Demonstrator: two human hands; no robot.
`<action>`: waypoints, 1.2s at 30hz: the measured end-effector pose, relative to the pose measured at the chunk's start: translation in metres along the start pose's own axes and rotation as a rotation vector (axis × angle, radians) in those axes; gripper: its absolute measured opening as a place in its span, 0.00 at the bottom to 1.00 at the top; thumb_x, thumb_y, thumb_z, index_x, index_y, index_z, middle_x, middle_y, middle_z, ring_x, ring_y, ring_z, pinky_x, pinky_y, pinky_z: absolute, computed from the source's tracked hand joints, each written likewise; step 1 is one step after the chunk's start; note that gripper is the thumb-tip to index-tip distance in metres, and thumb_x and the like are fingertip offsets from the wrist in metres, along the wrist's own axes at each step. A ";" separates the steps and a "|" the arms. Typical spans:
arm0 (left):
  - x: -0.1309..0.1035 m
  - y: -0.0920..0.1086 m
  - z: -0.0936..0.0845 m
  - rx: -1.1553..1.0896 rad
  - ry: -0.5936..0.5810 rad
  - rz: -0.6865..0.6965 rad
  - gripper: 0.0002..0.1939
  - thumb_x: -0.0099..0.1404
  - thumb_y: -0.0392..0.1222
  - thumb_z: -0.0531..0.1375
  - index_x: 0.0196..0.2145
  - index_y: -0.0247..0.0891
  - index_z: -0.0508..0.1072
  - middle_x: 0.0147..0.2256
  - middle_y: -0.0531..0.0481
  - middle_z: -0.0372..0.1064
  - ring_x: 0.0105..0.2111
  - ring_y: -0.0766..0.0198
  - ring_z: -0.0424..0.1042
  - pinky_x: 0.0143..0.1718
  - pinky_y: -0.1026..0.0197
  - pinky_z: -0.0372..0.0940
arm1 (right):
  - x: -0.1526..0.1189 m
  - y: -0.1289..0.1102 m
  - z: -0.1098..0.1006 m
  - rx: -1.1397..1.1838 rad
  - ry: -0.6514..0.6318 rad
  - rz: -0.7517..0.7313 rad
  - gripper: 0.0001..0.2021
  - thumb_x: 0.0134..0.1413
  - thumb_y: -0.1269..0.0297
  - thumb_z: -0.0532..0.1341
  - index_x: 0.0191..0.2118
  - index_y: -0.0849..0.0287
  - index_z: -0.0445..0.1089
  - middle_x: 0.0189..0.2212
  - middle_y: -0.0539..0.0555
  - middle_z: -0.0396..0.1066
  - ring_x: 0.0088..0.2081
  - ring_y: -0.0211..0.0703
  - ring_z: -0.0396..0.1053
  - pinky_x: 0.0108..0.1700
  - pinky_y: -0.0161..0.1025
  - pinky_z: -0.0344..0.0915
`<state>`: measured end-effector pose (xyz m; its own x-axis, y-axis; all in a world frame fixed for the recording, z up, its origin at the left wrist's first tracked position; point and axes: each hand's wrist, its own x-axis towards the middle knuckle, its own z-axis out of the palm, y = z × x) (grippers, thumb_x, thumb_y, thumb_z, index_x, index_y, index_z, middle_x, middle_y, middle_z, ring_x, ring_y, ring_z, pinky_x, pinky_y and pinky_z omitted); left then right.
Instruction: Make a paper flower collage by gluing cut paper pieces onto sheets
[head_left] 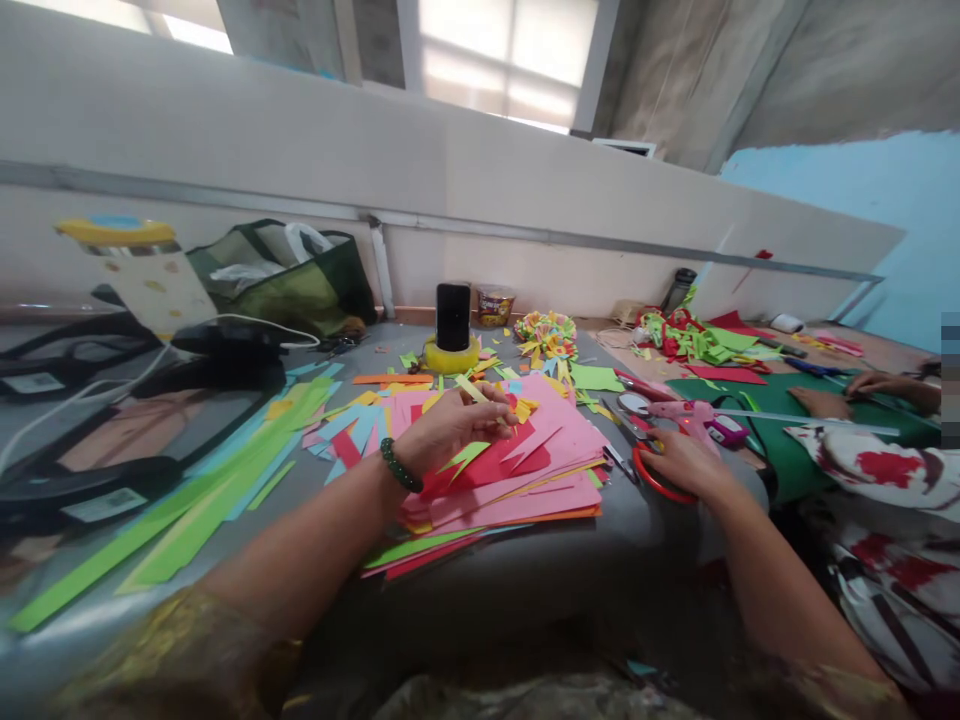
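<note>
My left hand [457, 430], with a dark green bead bracelet at the wrist, is closed over the middle of the paper pile. Between its fingers is a pale yellow paper strip [470, 388]. Pink paper sheets [559, 465] lie below it in a loose stack, with red pieces and small yellow scraps on top. To the right, my right hand [684, 462] has its fingers closed at the red-handled scissors [664, 488], low at the table. A pink glue gun [694, 412] lies just beyond that hand.
A phone [453, 318] stands in a yellow tape roll [451, 358]. Green strips [217, 490] spread across the left side, near a bag [300, 280] and a tumbler [142, 275]. A paper flower cluster [547, 335] sits at the back. At right, another person's hands work over a green mat [795, 450].
</note>
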<state>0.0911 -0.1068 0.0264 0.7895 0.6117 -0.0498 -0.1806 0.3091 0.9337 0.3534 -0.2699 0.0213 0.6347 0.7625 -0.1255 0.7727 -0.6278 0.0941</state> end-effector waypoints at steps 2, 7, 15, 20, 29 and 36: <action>0.001 0.001 0.000 -0.003 0.034 -0.021 0.09 0.52 0.33 0.69 0.29 0.34 0.73 0.23 0.51 0.75 0.23 0.68 0.73 0.29 0.67 0.69 | 0.008 -0.003 0.003 -0.004 0.021 -0.023 0.21 0.62 0.63 0.53 0.57 0.63 0.71 0.51 0.66 0.76 0.54 0.58 0.72 0.49 0.45 0.67; 0.004 0.001 -0.001 0.060 0.094 -0.053 0.04 0.60 0.36 0.65 0.29 0.33 0.74 0.23 0.50 0.75 0.22 0.68 0.73 0.27 0.67 0.68 | 0.014 -0.007 -0.007 -0.047 0.051 -0.080 0.19 0.60 0.65 0.56 0.54 0.62 0.74 0.52 0.67 0.74 0.54 0.60 0.72 0.48 0.47 0.67; -0.001 -0.006 0.005 0.693 0.096 0.124 0.14 0.63 0.37 0.55 0.21 0.35 0.72 0.18 0.55 0.67 0.16 0.72 0.59 0.23 0.66 0.56 | -0.017 -0.082 -0.041 0.621 0.472 -0.753 0.17 0.60 0.57 0.59 0.50 0.58 0.74 0.37 0.57 0.77 0.28 0.40 0.70 0.30 0.36 0.67; 0.000 -0.006 0.003 0.940 0.133 0.204 0.18 0.61 0.33 0.52 0.15 0.37 0.66 0.17 0.54 0.65 0.20 0.68 0.62 0.27 0.64 0.56 | 0.003 -0.149 -0.040 0.928 0.417 -0.967 0.08 0.55 0.65 0.60 0.36 0.60 0.76 0.32 0.54 0.76 0.26 0.37 0.68 0.30 0.35 0.65; 0.004 -0.002 -0.005 0.528 -0.029 0.045 0.21 0.60 0.59 0.60 0.26 0.35 0.72 0.22 0.50 0.72 0.17 0.71 0.56 0.21 0.65 0.53 | 0.043 -0.148 -0.027 1.369 -0.058 -0.889 0.12 0.43 0.56 0.69 0.30 0.60 0.76 0.21 0.48 0.72 0.23 0.35 0.68 0.26 0.34 0.66; 0.010 -0.012 -0.016 0.427 -0.035 -0.022 0.23 0.60 0.59 0.63 0.28 0.32 0.77 0.26 0.45 0.77 0.19 0.72 0.60 0.23 0.65 0.58 | 0.055 -0.143 -0.020 1.472 -0.268 -0.895 0.16 0.35 0.62 0.74 0.34 0.61 0.76 0.25 0.48 0.75 0.27 0.34 0.71 0.30 0.32 0.68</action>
<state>0.0916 -0.0929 0.0096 0.8112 0.5809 -0.0665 0.0903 -0.0120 0.9958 0.2777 -0.1354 0.0204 -0.0846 0.9747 0.2070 0.1072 0.2154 -0.9706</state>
